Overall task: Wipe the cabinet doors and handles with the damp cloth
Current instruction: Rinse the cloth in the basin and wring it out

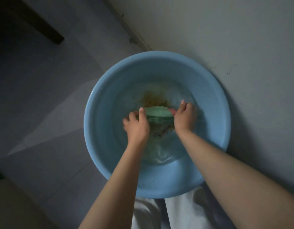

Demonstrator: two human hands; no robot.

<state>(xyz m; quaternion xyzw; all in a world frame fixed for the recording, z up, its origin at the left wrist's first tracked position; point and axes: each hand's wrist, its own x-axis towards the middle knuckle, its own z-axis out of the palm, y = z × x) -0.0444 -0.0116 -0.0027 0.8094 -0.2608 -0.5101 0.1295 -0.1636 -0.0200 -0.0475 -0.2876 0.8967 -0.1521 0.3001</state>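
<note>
Both hands, left and right, clench the green cloth stretched between their grips over the basin.

One basin, one cloth, two hands.

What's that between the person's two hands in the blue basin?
In the head view, a green cloth stretches between the left hand and right hand, over water in the round blue plastic basin.
</note>
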